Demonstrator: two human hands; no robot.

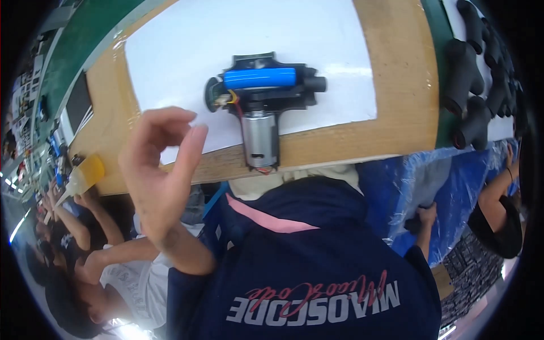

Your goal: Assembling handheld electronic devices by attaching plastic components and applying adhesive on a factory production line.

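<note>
On a white sheet lies a black T-shaped housing (290, 102), its inside facing up. A blue cylindrical battery (259, 78) sits across it, with a small round circuit board (213, 94) and thin wires at its left end. A silver motor (260, 136) fills the stem toward the table's near edge. My left hand (161, 150) hovers left of the motor, thumb and fingers curved apart, holding nothing. Low at the right, my right hand (429, 216) is closed on a dark part (415, 225) over a blue bin; the part's kind is unclear.
The blue bin (377, 195) has a clear plastic lining. Several black T-shaped housings (462, 73) lie at the far right. A bottle of yellow liquid (90, 169) with a pointed nozzle is at the left. Co-workers' arms (493, 195) show on both sides.
</note>
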